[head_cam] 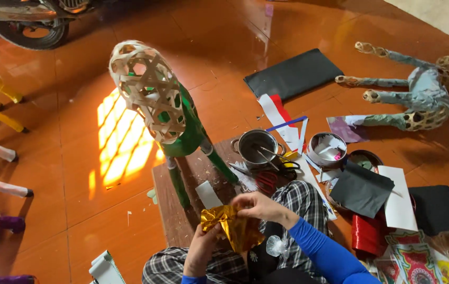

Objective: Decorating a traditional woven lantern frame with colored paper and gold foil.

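My left hand (pixel 202 248) and my right hand (pixel 258 206) both grip a crumpled sheet of shiny gold foil paper (pixel 233 226) over my lap. The left hand holds it from below, the right pinches its upper edge. Just beyond stands a woven bamboo animal frame (pixel 150 89) with a green-wrapped body and legs (pixel 193 142), set on a dark wooden board (pixel 182 189). A white paper piece (pixel 208 194) lies on the board near the hands.
A metal pot (pixel 256 148) with tools, scissors (pixel 282 171), a bowl (pixel 326 150), black paper sheets (pixel 293 73), red ribbon roll (pixel 367 234) and patterned papers (pixel 419 260) lie to the right. A paper-covered animal figure (pixel 419 97) lies far right. A motorbike wheel (pixel 32 31) stands top left.
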